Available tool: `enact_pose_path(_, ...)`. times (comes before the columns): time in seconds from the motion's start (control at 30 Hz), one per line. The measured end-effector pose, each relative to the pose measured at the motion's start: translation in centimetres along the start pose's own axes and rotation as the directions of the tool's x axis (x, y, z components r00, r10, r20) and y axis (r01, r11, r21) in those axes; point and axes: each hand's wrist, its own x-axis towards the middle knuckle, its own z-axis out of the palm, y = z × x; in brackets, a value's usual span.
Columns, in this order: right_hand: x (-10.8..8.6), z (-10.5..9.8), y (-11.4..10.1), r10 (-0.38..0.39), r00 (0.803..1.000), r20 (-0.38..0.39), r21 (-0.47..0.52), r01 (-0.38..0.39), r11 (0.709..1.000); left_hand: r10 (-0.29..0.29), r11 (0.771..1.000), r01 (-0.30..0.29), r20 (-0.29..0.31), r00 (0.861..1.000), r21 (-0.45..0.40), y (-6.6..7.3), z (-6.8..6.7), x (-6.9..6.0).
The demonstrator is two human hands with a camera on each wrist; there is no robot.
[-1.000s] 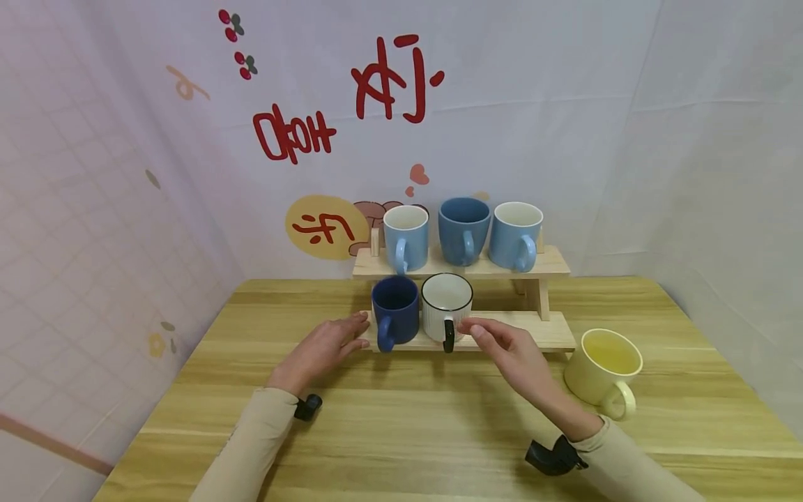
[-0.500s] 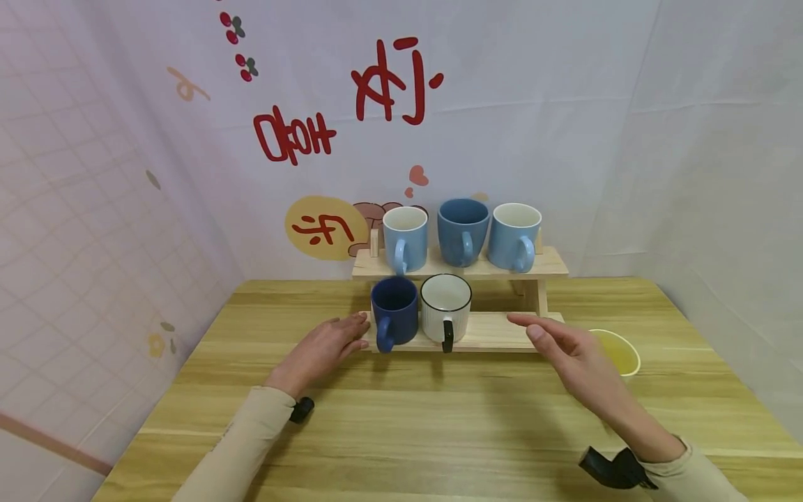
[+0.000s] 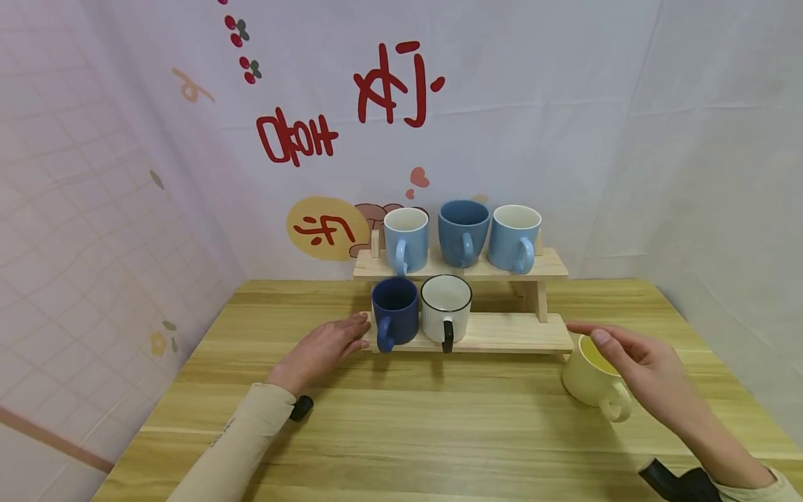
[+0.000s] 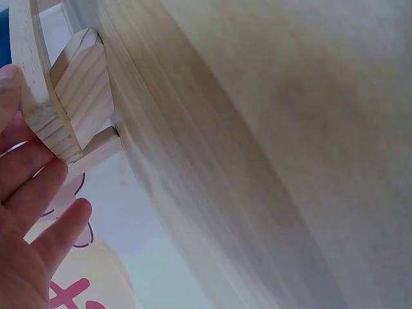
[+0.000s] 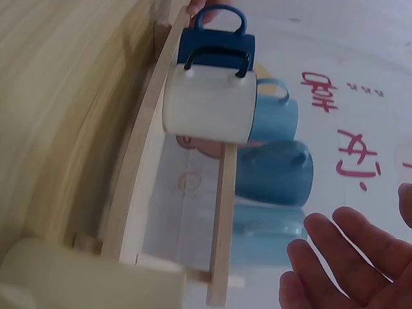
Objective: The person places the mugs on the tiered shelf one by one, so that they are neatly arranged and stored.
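Note:
My left hand rests at the left end of the two-tier wooden rack's lower board. In the left wrist view its thumb lies on the board and the extended fingers touch the end. My right hand hovers with fingers extended over the yellow mug, hiding part of its rim; contact cannot be made out. The mug stands on the table right of the rack. On the lower board, a dark blue mug stands beside a white mug with black rim and handle.
On the upper board stand a light blue mug, a darker blue mug and another light blue mug. The wood-grain table ends at a printed cloth backdrop.
My right hand has moved from beside the white mug's handle rightward to the yellow mug. The left hand stays at the rack's end, and the mugs have not moved.

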Motion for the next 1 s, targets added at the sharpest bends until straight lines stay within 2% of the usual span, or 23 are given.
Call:
enact_pose_path(0.2,-0.9,-2.0,1.8,0.015,1.000,0.009,-0.014,-0.015,1.000,-0.018,1.000,0.018,0.007,1.000,-0.004,0.0,0.1,0.0)
enact_pose_path(0.37,-1.9,-3.6,3.5,0.077,0.997,-0.008,-0.049,-0.077,0.996,-0.016,1.000,0.016,0.006,1.000,-0.004,-0.1,0.2,0.0)
enact_pose_path(0.57,-2.9,-5.7,6.4,0.141,0.989,0.037,-0.107,-0.137,0.985,0.000,1.000,0.000,0.003,1.000,-0.003,0.0,0.0,0.0)
enact_pose_path(0.73,-3.9,-6.1,8.4,0.172,0.982,0.081,-0.172,-0.156,0.973,0.004,1.000,-0.004,0.003,1.000,0.005,-0.2,0.2,0.0)
enact_pose_path(0.87,-4.6,-5.8,9.5,0.216,0.964,0.156,-0.215,-0.180,0.960,-0.002,1.000,0.002,0.006,1.000,0.002,-0.2,0.2,0.0)
enact_pose_path(1.0,-5.0,-5.0,10.2,0.256,0.935,0.247,-0.213,-0.206,0.955,0.004,1.000,-0.004,-0.004,1.000,-0.002,-0.2,0.2,-0.1)
